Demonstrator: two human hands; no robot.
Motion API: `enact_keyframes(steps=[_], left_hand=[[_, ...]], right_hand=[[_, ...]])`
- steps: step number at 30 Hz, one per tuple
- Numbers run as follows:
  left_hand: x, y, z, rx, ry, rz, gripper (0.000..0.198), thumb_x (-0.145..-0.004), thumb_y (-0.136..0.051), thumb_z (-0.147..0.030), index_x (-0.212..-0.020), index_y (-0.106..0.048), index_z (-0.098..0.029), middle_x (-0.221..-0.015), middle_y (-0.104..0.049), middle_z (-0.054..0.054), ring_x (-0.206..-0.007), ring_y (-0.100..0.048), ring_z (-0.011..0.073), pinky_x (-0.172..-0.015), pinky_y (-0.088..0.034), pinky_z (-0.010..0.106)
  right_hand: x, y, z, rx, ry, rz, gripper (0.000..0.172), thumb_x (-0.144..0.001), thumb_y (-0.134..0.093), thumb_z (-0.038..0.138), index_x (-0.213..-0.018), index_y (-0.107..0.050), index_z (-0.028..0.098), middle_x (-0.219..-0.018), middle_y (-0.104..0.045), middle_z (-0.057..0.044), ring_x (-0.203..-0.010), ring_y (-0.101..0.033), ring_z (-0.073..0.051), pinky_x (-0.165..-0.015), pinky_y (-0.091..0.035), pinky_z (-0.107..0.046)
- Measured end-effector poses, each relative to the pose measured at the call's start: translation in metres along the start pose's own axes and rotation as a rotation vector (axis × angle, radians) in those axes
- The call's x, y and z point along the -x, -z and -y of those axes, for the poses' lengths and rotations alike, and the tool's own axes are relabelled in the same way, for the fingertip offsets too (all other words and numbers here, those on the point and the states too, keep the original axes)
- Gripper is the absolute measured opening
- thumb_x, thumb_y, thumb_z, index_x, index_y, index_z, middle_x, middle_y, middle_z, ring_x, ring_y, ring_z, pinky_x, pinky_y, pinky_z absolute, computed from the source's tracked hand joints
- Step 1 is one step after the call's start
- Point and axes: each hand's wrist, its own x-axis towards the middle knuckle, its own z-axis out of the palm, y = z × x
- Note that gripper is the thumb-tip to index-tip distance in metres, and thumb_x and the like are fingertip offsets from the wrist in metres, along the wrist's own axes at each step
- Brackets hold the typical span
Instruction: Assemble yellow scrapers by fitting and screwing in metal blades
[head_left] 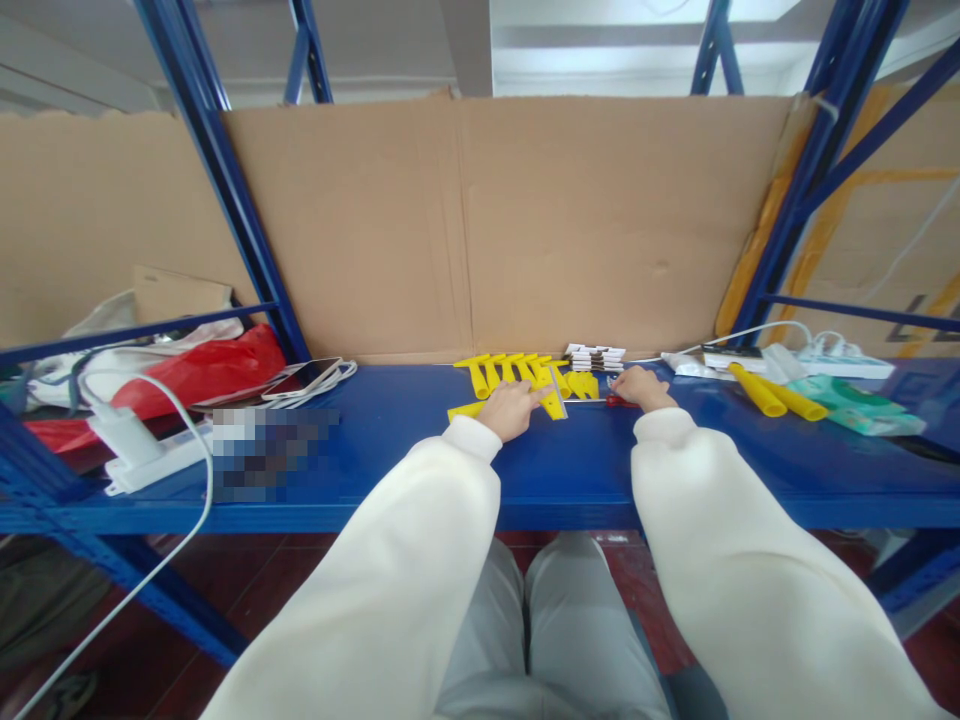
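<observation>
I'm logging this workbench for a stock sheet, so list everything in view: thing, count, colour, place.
T-shaped tools: several, yellow, bench back
Pale-edged tool: one, yellow, at left hand
Flat pieces: several, yellow, right of T-shaped tools
Packet stack: one, white and black, behind flat pieces
Unclear item: one, red, at right hand
Tubes: two, yellow, right
Packet: one, green, far right
Power strips: apparently two, white, both ends
Bag: one, red, left
Other clutter: uncountable, mixed, both ends
Cardboard: several sheets, brown, behind
Bench: one, blue, centre
Frame: one, blue, around bench
Left hand, right hand: one each, over bench
Sleeves: two, white, foreground
Trousers: one pair, grey, below bench
</observation>
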Motion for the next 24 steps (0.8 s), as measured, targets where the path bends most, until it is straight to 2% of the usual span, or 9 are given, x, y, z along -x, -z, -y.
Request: enact_keyframes(steps=[10,13,17,20,24], left_hand=[[0.002,0.002,-0.002,0.039,-0.007,0.018,0.050,-0.101,-0.036,-0.020,-0.149,-0.049,-0.027,-0.107,-0.064,0.012,-0.106,-0.064,0.0240,-0.093,-0.047,0.036],[0.002,0.002,-0.001,0.030,-0.020,0.023,0.051,-0.101,-0.035,-0.019,-0.149,-0.048,-0.025,-0.107,-0.064,0.012,-0.106,-0.064,0.0239,-0.093,-0.048,0.036],[0.001,0.002,-0.001,0.022,-0.037,0.024,0.051,-0.100,-0.035,-0.018,-0.149,-0.048,-0.024,-0.108,-0.064,0.013,-0.105,-0.064,0.0237,-0.093,-0.049,0.036],[0.001,0.002,-0.001,0.024,-0.035,0.022,0.052,-0.100,-0.035,-0.017,-0.149,-0.049,-0.025,-0.109,-0.064,0.012,-0.105,-0.064,0.0229,-0.093,-0.049,0.035],[0.002,0.002,-0.001,0.030,-0.029,0.026,0.051,-0.100,-0.035,-0.018,-0.149,-0.049,-0.026,-0.110,-0.064,0.012,-0.106,-0.063,0.0225,-0.093,-0.049,0.034]], right_hand=[[-0.014,-0.008,-0.005,-0.009,0.030,0.021,0.013,-0.072,-0.068,0.024,-0.084,-0.074,0.022,-0.105,-0.072,-0.015,-0.112,-0.063,-0.035,-0.098,-0.042,-0.057],[-0.015,-0.011,-0.005,0.005,0.009,0.011,0.014,-0.073,-0.069,0.025,-0.085,-0.074,0.021,-0.110,-0.070,-0.017,-0.116,-0.060,-0.036,-0.097,-0.042,-0.057],[-0.018,-0.014,-0.005,0.040,-0.007,-0.002,0.024,-0.070,-0.074,0.027,-0.092,-0.073,0.019,-0.121,-0.066,-0.020,-0.125,-0.051,-0.039,-0.097,-0.042,-0.059],[-0.023,-0.017,-0.005,0.062,-0.008,-0.025,0.028,-0.070,-0.073,0.025,-0.097,-0.072,0.018,-0.121,-0.066,-0.021,-0.126,-0.050,-0.040,-0.096,-0.044,-0.059],[-0.028,-0.021,-0.006,0.080,0.016,-0.038,0.025,-0.070,-0.073,0.023,-0.095,-0.072,0.019,-0.115,-0.067,-0.021,-0.124,-0.051,-0.041,-0.092,-0.048,-0.059]])
